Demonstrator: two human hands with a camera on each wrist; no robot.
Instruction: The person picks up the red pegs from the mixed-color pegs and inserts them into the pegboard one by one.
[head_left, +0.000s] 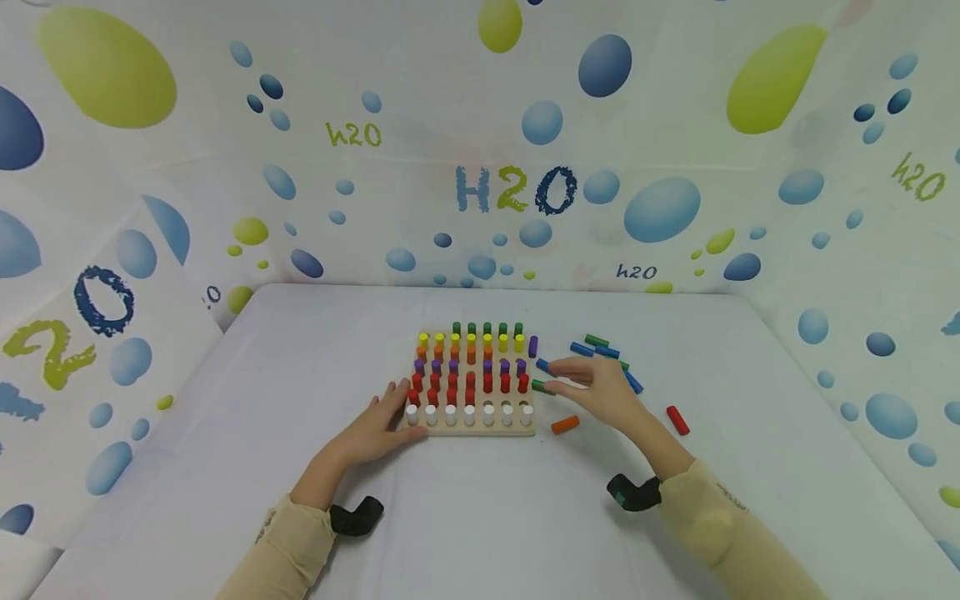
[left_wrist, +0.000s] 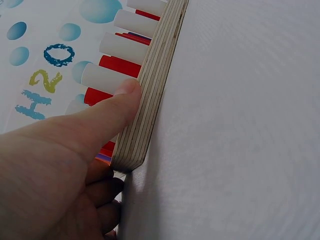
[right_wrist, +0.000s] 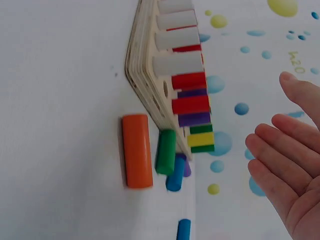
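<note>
A wooden pegboard [head_left: 480, 431] lies on the table with rows of coloured pegs standing in it; the front row is white pegs [left_wrist: 107, 76]. My left hand [head_left: 375, 429] holds the board by its left front corner, thumb on the front edge and fingers along the left side. Over the loose pegs right of the board is my right hand [head_left: 600, 390], fingers apart and nothing between them. Nearest to it lie a green peg [right_wrist: 166, 152], a blue peg [right_wrist: 175, 175] and an orange peg [right_wrist: 137, 151]. Open holes show in the board's right part.
A purple peg [head_left: 533, 347] lies by the board's right back corner. Several blue and green pegs [head_left: 597, 341] lie behind the right hand, and a red peg [head_left: 677, 420] lies farther right. A printed cloth [head_left: 420, 225] rises behind the white table [head_left: 480, 517].
</note>
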